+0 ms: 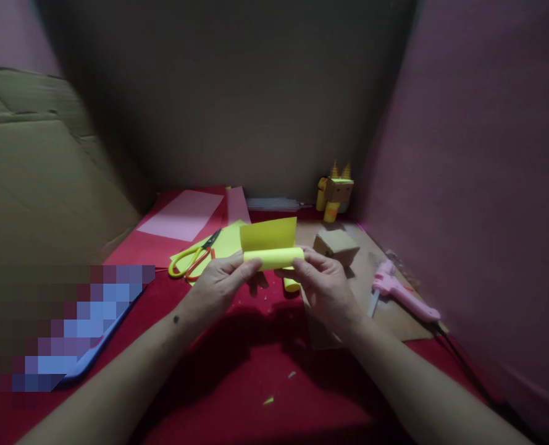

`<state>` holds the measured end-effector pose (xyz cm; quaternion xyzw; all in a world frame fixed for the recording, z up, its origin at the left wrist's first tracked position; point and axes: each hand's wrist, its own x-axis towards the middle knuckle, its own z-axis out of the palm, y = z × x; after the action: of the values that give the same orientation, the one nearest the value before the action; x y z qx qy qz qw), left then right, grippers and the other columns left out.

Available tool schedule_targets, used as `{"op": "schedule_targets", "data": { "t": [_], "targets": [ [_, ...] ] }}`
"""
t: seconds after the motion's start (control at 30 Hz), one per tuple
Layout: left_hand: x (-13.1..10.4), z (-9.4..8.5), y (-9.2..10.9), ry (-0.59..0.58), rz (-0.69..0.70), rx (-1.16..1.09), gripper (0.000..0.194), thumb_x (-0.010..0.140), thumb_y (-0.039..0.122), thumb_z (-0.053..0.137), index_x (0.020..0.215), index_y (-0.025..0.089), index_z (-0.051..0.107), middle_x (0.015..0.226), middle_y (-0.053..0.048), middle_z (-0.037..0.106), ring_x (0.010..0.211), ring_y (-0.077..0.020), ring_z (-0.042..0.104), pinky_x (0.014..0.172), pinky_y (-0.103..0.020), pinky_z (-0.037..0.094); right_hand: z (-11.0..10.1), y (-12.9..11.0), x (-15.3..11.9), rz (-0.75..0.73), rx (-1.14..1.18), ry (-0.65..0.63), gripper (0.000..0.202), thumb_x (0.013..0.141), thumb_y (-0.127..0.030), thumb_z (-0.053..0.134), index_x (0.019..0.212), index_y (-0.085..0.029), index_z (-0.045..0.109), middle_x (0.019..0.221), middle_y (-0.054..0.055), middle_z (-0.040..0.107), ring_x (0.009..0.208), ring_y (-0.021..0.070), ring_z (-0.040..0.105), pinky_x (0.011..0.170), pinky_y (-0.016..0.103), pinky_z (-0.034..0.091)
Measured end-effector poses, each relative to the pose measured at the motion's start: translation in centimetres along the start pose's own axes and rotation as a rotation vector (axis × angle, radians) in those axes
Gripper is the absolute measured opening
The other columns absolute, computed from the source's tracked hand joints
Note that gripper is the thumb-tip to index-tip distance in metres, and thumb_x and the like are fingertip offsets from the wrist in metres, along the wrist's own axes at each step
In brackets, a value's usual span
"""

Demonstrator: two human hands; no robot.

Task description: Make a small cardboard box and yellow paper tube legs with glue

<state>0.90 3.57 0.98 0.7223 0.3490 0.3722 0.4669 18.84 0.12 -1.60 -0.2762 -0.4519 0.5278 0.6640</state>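
A strip of yellow paper (274,258) is held up in the middle, its near part rolled into a tube and its far part standing up as a flat flap. My left hand (225,275) pinches the left end of the roll between thumb and fingers. At the right end, my right hand (323,281) grips it the same way. Below the roll, partly hidden by my right hand, lies a finished-looking yellow paper tube (291,285). Just beyond that hand sits a small brown cardboard box (336,246).
Scissors (195,258) lie on yellow paper at left, near pink paper (181,213). A pink glue gun (404,290) with a cord rests on a cardboard sheet (357,296) at right. Behind stands a cardboard figure (338,190) with striped cones. Pink walls and cardboard enclose the red cloth (218,383).
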Motion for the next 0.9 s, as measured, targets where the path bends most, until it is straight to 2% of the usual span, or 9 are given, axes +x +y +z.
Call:
{"op": "schedule_targets", "data": {
  "t": [0.1,0.2,0.37,0.5,0.6,0.7,0.9],
  "targets": [
    [-0.1,0.1,0.3,-0.001,0.047,0.09,0.033,0.087,0.037,0.052,0.069,0.016,0.068,0.067,-0.002,0.066,0.063,-0.0131,0.059,0.066,-0.025,0.046,0.3,-0.2,0.1,0.067,0.089,0.003,0.018,0.081,-0.033,0.068,0.086,-0.018,0.075,0.1,0.007,0.066,0.089,0.0193,0.064,0.078,0.035,0.057],
    [0.0,0.0,0.2,-0.011,0.014,0.028,0.028,0.085,0.036,0.056,0.069,0.016,0.067,0.066,-0.001,0.065,0.063,-0.0124,0.057,0.064,-0.024,0.046,0.4,-0.4,0.2,0.092,0.065,0.01,0.016,0.08,-0.032,0.068,0.085,-0.018,0.075,0.09,0.005,0.068,0.086,0.019,0.065,0.074,0.032,0.056],
    [0.1,-0.1,-0.3,-0.019,-0.09,-0.174,0.028,0.083,0.044,0.06,0.08,0.017,0.068,0.067,0.0,0.064,0.061,-0.0121,0.056,0.061,-0.024,0.046,0.0,-0.1,0.1,0.083,-0.026,-0.012,0.014,0.083,-0.031,0.066,0.089,-0.021,0.074,0.097,0.004,0.068,0.082,0.0165,0.065,0.073,0.031,0.055],
    [0.2,0.0,-0.1,0.014,-0.087,-0.171,0.039,0.085,0.049,0.056,0.069,0.015,0.067,0.065,-0.002,0.063,0.061,-0.0127,0.057,0.061,-0.024,0.045,-0.1,0.2,0.0,0.096,-0.063,-0.023,0.016,0.085,-0.032,0.064,0.092,-0.023,0.074,0.102,0.003,0.066,0.083,0.0152,0.066,0.065,0.025,0.053],
    [0.2,0.0,0.0,0.047,-0.083,-0.155,0.036,0.084,0.047,0.057,0.07,0.015,0.067,0.066,-0.002,0.064,0.06,-0.0124,0.056,0.059,-0.024,0.045,-0.1,0.2,-0.1,0.113,-0.091,-0.04,0.017,0.085,-0.032,0.064,0.096,-0.023,0.074,0.104,0.003,0.065,0.084,0.0148,0.066,0.059,0.022,0.052],
    [0.2,0.1,-0.1,0.064,-0.091,-0.151,0.028,0.082,0.042,0.062,0.075,0.015,0.068,0.067,0.0,0.063,0.06,-0.0113,0.055,0.059,-0.023,0.045,0.0,0.2,-0.1,0.103,-0.089,-0.061,0.018,0.084,-0.033,0.065,0.097,-0.024,0.074,0.106,0.004,0.064,0.087,0.0162,0.065,0.066,0.025,0.055],
    [0.4,-0.1,-0.9,-0.005,-0.092,-0.333,0.026,0.08,0.04,0.065,0.088,0.015,0.07,0.083,-0.005,0.067,0.068,-0.0137,0.056,0.06,-0.026,0.048,0.0,0.0,-0.1,0.121,-0.081,-0.068,0.019,0.083,-0.033,0.066,0.098,-0.025,0.074,0.103,0.003,0.066,0.085,0.0158,0.065,0.075,0.029,0.055]
  ]
}}
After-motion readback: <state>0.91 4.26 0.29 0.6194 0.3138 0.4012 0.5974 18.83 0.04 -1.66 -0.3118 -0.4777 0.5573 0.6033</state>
